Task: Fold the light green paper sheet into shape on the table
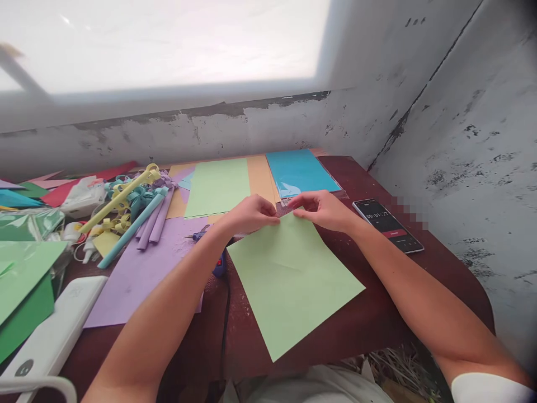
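A light green sheet of paper (296, 285) lies over the dark red table in front of me, turned so that one corner points toward me. My left hand (253, 214) pinches its far edge between thumb and fingers. Close beside it, my right hand (322, 209) has thumb and fingers closed on the same far edge, near the corner. Around the fingertips the edge seems slightly lifted or curled, and a faint crease crosses the middle of the sheet. Partly hidden behind my left forearm is a blue glue gun (219, 265) with a black cord.
A phone (386, 225) showing a timer lies at right. Blue sheets (302, 172) and another green sheet (222, 184) are at the back. Left are purple paper (155, 268), rolled paper tubes (133, 228), curled strips and a white power strip (59, 324). A wall borders the right.
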`<state>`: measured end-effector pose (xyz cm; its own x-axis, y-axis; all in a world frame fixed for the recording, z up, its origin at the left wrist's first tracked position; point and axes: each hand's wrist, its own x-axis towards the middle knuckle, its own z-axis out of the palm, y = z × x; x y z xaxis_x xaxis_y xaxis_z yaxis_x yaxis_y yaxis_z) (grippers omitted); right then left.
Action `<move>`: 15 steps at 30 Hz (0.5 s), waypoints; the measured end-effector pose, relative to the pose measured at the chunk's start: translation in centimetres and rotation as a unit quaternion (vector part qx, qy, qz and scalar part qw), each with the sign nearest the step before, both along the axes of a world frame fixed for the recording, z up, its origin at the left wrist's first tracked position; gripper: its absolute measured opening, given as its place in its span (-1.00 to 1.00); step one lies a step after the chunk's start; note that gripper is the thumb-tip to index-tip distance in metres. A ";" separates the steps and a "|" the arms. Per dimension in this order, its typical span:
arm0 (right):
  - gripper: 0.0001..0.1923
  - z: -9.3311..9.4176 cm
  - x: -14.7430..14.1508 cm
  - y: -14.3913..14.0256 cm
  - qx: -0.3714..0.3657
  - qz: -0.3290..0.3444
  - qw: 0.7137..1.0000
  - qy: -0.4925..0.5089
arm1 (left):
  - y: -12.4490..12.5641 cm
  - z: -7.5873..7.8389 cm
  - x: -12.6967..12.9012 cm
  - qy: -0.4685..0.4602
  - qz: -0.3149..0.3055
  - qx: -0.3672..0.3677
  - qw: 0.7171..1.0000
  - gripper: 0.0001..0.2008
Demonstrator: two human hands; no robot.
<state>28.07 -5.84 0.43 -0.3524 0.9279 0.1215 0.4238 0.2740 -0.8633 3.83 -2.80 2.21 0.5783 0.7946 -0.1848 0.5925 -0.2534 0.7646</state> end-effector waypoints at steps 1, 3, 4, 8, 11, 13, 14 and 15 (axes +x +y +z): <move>-0.75 0.0 0.1 0.1 0.002 -0.014 1.000 0.010 | 0.1 0.0 -0.1 0.001 0.006 -0.006 1.000 -0.81; -0.74 -0.1 0.2 0.2 0.006 -0.031 0.999 0.031 | 0.3 -0.1 -0.2 -0.002 0.014 -0.019 1.000 -0.82; -0.73 -0.1 0.3 0.3 0.006 -0.032 0.998 0.045 | 0.3 -0.1 -0.2 -0.009 0.016 -0.024 1.000 -0.82; -0.66 -0.1 -0.3 -0.1 -0.008 -0.003 0.996 0.091 | -0.2 -0.3 0.7 -0.079 0.027 -0.020 0.996 -0.78; -0.61 0.2 -0.7 -0.5 -0.020 0.005 0.994 0.109 | -1.0 -0.5 1.6 -0.122 0.044 -0.013 0.991 -0.80; -0.59 0.3 -0.7 -0.5 -0.027 -0.003 0.994 0.104 | -1.3 -0.5 2.0 -0.135 0.056 -0.012 0.989 -0.81; -0.60 0.3 -0.6 -0.5 -0.029 -0.006 0.995 0.093 | -1.4 -0.5 2.1 -0.142 0.061 -0.008 0.988 -0.82; -0.63 0.3 -0.5 -0.5 -0.030 -0.006 0.996 0.078 | -1.5 -0.5 2.2 -0.148 0.065 -0.003 0.987 -0.82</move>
